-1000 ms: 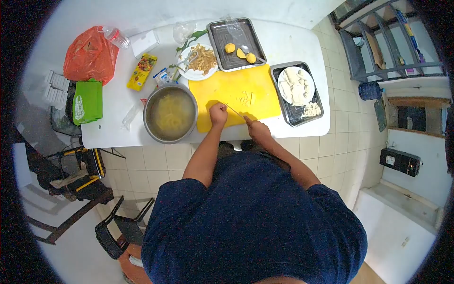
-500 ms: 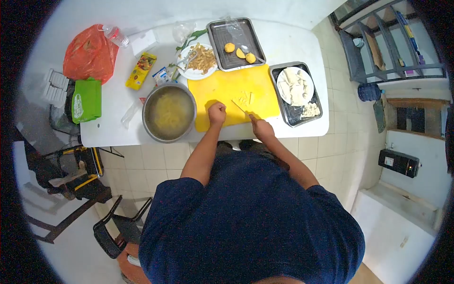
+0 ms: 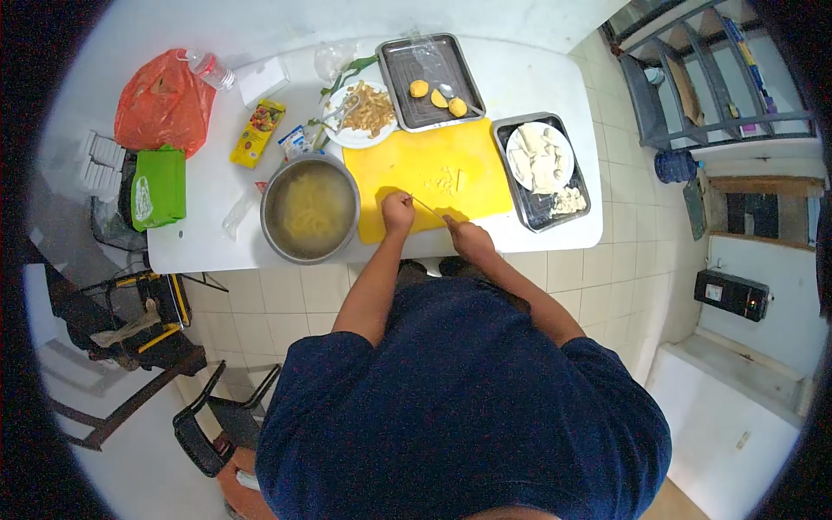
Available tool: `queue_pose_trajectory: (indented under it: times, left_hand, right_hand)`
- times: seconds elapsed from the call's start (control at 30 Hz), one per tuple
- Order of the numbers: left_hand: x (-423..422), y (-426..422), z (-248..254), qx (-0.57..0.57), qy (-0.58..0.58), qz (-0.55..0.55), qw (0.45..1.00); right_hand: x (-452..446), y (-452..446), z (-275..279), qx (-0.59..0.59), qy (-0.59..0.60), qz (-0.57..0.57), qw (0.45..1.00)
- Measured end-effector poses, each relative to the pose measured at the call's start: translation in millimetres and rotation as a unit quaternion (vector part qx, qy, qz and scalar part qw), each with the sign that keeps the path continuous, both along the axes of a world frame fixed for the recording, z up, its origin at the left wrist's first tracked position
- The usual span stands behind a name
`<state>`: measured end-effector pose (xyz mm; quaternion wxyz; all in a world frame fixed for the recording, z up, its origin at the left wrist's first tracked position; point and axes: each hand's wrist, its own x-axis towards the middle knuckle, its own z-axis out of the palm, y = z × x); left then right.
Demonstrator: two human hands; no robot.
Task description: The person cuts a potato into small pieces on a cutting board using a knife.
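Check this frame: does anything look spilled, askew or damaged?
Nothing looks plainly damaged. One oddity: in the right-hand tray, small pale pieces lie loose beside the white plate rather than on it, perhaps fallen, perhaps put there. The slivers on the yellow cutting board look like ordinary cutting work.

red bag [image 3: 165, 104] noted | bottle [image 3: 210, 69] seen just right of it | green bag [image 3: 159, 186] placed before it | chair [image 3: 238, 419] set well apart

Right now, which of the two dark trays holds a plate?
The right-hand tray, just right of the yellow board: a white plate sits in it. The far tray has loose yellow pieces but no plate.
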<state>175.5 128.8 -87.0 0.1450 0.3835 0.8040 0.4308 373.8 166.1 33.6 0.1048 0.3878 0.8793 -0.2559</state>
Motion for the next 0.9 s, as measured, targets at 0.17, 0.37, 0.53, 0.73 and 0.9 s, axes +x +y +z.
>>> queue_pose_trajectory:
  times: [0.17, 0.37, 0.53, 0.73, 0.9]
  left_hand:
    - [0, 0, -1, -0.014, 0.004, 0.005, 1.000]
    - [0, -1, 12, -0.027, -0.006, -0.002, 1.000]
    - [1, -1, 20, -0.033, 0.002, 0.001, 0.999]
    - [3, 0, 11, -0.006, 0.018, 0.005, 1.000]
    - [15, 17, 31, 0.012, -0.047, -0.003, 0.999]
  right_hand:
    - [-3, -4, -4, 0.023, 0.006, -0.008, 1.000]
    - [0, -7, -19, 0.020, 0.019, -0.019, 0.999]
    - [7, 1, -10, 0.001, -0.026, -0.055, 0.998]
    - [13, 6, 1, -0.039, -0.003, -0.099, 0.994]
    - [33, 7, -5, -0.048, 0.019, -0.144, 0.988]
